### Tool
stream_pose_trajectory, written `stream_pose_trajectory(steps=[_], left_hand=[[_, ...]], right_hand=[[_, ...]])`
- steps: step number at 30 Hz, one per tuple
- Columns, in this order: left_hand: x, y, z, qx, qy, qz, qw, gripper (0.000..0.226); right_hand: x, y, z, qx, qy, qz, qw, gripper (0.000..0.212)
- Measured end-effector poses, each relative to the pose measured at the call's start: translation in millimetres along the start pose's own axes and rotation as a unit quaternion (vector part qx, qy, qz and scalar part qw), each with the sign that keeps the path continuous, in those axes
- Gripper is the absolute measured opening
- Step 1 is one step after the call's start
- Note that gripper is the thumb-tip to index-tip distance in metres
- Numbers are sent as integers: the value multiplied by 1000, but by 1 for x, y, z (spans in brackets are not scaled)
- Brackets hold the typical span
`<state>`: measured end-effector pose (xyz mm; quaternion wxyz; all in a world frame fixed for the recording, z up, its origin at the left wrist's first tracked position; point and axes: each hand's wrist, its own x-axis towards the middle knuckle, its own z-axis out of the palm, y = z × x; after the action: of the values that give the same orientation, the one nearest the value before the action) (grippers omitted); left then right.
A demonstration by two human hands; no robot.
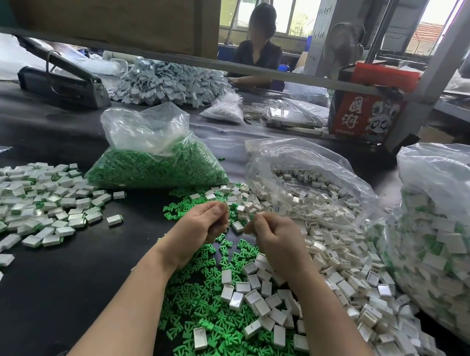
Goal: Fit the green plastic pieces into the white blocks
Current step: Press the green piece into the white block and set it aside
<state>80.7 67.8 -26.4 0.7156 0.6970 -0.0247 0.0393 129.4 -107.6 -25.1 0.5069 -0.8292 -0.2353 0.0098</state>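
Loose green plastic pieces (213,345), nearest the camera: a wide scatter on the black tabletop (59,290), mixed with unfilled white blocks (343,263) that spread to the right.

Left hand (199,226): raised above the scatter, fingers curled; contents hidden, cannot tell what it has hold of.

Right hand (272,236): raised beside the left, fingertips pinching what looks like a small green piece; a white block sits just between the two hands.

Finished blocks (24,203): large pile at left, green edges showing. More apparently assembled ones fill the clear bag (447,227) at far right.

Stock remaining: a full bag of green pieces (158,161) beyond the hands and an open bag of white blocks (308,179).

Judgement: well under way, with much left to fit.
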Motion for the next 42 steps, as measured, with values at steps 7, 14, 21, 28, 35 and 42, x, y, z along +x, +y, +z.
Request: stream_pose_trajectory(steps=[7, 14, 21, 28, 35, 42], left_hand=[[0, -1, 0, -26, 6, 4, 1000, 29], [2, -3, -1, -32, 14, 20, 999, 30], [1, -6, -6, -24, 2, 29, 999, 32], [2, -3, -9, -12, -21, 19, 1000, 30], [-8, 24, -15, 86, -199, -86, 972, 42], [-9, 28, -12, 132, -214, -106, 962, 34]], right_hand=[[-4, -14, -15, -1, -181, 23, 983, 20], [-15, -67, -25, -44, -462, -28, 885, 17], [-27, -94, 5, -221, -550, -44, 804, 26], [-13, -60, -24, -205, -271, 30, 940, 5], [-8, -41, -29, -88, -178, 80, 977, 10], [-10, -42, -33, 39, -264, 31, 963, 29]])
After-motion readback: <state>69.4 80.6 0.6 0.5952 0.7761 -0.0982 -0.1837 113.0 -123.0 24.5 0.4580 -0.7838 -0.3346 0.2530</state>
